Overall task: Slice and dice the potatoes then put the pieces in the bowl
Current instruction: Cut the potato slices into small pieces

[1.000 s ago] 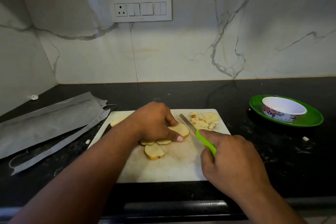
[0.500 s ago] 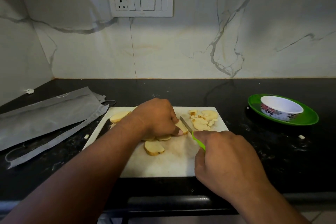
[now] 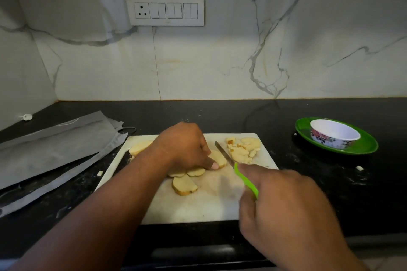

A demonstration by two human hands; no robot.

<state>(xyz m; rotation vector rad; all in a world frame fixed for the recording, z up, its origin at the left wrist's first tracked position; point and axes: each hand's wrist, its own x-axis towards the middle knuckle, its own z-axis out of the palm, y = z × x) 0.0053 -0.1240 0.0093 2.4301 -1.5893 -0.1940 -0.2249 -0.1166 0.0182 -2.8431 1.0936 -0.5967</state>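
Head view shows my left hand (image 3: 187,147) curled over a potato slice (image 3: 218,158) on the cutting board (image 3: 198,204), fingertips pinning it flat so it cannot slide under the blade. My right hand (image 3: 286,211) is clenched round the green handle of the knife (image 3: 235,167), forefinger laid along the top for control, I judge. The blade sits just beside the pinned slice, on its right edge, ready to cut strips. More slices (image 3: 184,186) wait near the left hand. Diced pieces (image 3: 242,149) are heaped at the board's far right corner, out of the blade's way. The bowl (image 3: 334,133) stands on a green plate (image 3: 365,147) on the counter (image 3: 308,182), well apart; it looks empty.
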